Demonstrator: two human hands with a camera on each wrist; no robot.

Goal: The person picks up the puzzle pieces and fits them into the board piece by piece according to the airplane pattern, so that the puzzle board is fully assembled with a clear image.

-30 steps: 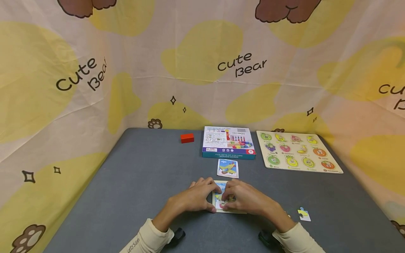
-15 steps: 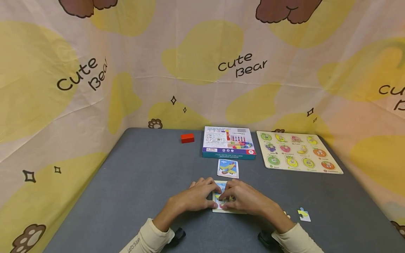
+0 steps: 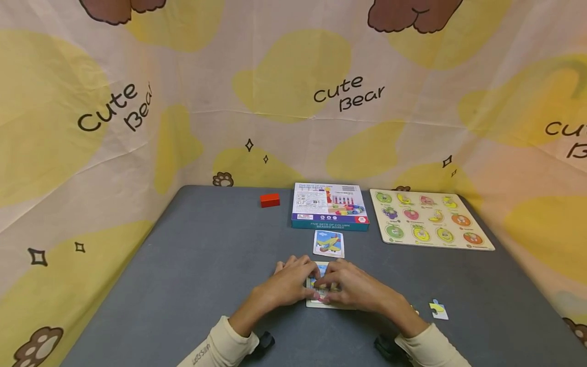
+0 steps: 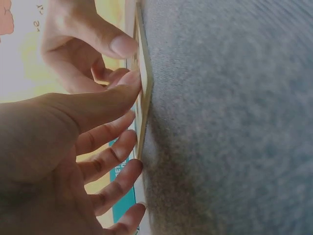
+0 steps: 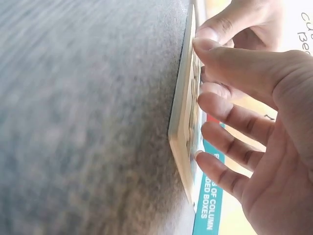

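A small jigsaw puzzle board with a pale rim lies flat on the table before me, its blue and yellow picture largely hidden by both hands. My left hand lies over the board's left side, thumb on the picture near the lower left corner. In the left wrist view its other fingers are spread along the board's edge. From the right, my right hand presses puzzle pieces with thumb and fingertips, the two thumbs close together. Right of it lies a loose puzzle piece; another peeks out beside the right wrist.
Just beyond the board is a picture card of a yellow plane. Behind that lies a flat toy box, with a red block to its left and a fruit board to its right. A printed cloth surrounds the table.
My left thumb has slid inward and up onto the picture. The right index finger has shifted a little left across the pieces. The head view has shifted slightly.
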